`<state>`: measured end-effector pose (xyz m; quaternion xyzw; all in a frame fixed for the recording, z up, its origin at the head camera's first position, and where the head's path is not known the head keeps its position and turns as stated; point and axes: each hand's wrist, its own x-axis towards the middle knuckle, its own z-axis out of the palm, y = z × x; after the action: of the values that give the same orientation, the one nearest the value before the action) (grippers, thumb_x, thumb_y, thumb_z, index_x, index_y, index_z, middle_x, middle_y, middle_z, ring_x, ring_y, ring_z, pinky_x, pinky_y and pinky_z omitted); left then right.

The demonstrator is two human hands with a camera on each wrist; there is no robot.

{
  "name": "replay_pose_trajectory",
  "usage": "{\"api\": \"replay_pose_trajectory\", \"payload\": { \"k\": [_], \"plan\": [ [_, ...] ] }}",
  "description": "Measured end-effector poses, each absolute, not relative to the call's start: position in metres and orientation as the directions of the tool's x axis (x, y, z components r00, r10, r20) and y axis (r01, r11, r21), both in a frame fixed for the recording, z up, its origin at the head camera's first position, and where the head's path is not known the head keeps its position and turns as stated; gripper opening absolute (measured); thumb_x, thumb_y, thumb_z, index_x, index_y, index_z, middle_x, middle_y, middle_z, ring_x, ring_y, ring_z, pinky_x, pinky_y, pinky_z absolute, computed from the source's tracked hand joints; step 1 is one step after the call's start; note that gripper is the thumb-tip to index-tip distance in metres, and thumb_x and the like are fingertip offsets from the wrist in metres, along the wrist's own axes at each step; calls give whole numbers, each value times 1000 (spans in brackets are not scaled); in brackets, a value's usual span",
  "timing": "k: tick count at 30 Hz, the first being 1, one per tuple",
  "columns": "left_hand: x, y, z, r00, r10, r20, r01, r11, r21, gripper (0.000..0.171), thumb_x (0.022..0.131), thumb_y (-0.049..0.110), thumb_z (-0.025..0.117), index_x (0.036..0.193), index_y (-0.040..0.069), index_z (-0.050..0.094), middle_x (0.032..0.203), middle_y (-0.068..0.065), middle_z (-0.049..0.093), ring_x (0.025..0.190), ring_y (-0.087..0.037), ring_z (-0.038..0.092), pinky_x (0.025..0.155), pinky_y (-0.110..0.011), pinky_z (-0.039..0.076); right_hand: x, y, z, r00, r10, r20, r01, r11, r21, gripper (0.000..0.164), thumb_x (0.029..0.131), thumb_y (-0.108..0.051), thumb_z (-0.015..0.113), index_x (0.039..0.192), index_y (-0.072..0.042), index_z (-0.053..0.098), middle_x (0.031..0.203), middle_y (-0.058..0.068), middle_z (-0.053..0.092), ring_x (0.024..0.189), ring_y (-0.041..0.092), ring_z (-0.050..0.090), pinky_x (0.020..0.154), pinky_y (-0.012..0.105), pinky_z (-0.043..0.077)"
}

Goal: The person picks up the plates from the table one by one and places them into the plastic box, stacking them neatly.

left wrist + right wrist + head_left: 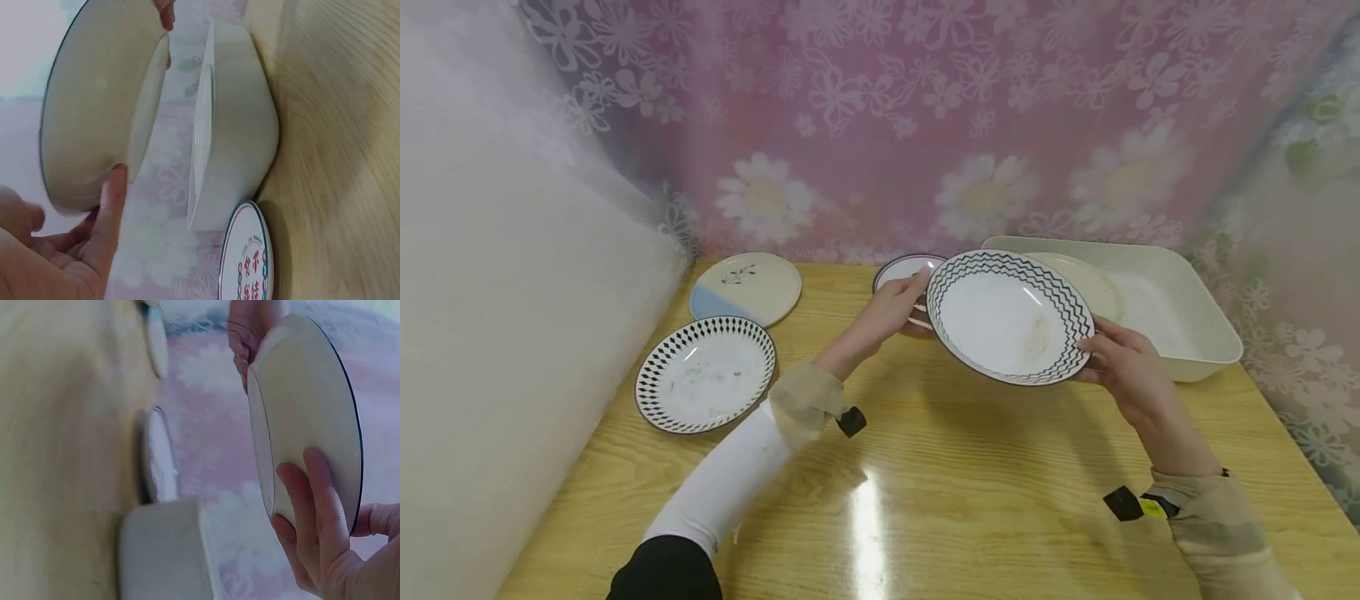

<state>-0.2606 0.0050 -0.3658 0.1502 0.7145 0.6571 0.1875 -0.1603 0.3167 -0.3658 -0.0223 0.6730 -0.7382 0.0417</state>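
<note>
A white bowl with a black zigzag rim (1009, 315) is held tilted above the wooden table (925, 467), in front of a cream tub (1195, 342). My left hand (913, 296) grips its left rim. My right hand (1093, 350) grips the right rim, thumb on top and fingers underneath. The left wrist view shows the bowl's plain underside (94, 119) with my left fingers (111, 206) against it. In the right wrist view my right fingers (315, 500) curl over the bowl's (306, 406) back.
A pale plate (1086, 282) lies inside the tub. A small plate with a dark rim (901, 268) sits behind my left hand. A blue-and-cream plate (747, 287) and a diamond-rimmed plate (705, 373) lie at the left. A floral curtain (925, 125) backs the table.
</note>
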Motion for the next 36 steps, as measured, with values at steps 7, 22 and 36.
{"api": "replay_pose_trajectory", "payload": {
  "k": [7,22,36],
  "plan": [
    [-270,44,-374,-914,405,25,95,153,984,43,111,31,41,141,2,53,122,-16,67,104,-29,72,83,-39,62,-175,343,-347,-1000,3,-7,7,-226,-974,70,103,2,48,156,13,4,109,-5,66,75,15,73,63,25,61],
    [-286,108,-437,-867,487,100,408,583,703,81,95,42,71,156,5,34,139,-13,60,126,-24,58,105,-35,49,-208,374,-355,-973,158,-168,113,-311,-944,74,101,3,49,160,0,5,132,3,44,74,20,74,71,31,63],
    [-279,121,-434,-879,477,22,388,687,615,92,95,47,68,158,-2,23,146,-17,54,131,-25,55,108,-32,46,-213,386,-377,-949,170,-265,205,-307,-929,73,101,6,43,160,-2,2,157,14,26,74,16,73,73,30,62]
  ]
}}
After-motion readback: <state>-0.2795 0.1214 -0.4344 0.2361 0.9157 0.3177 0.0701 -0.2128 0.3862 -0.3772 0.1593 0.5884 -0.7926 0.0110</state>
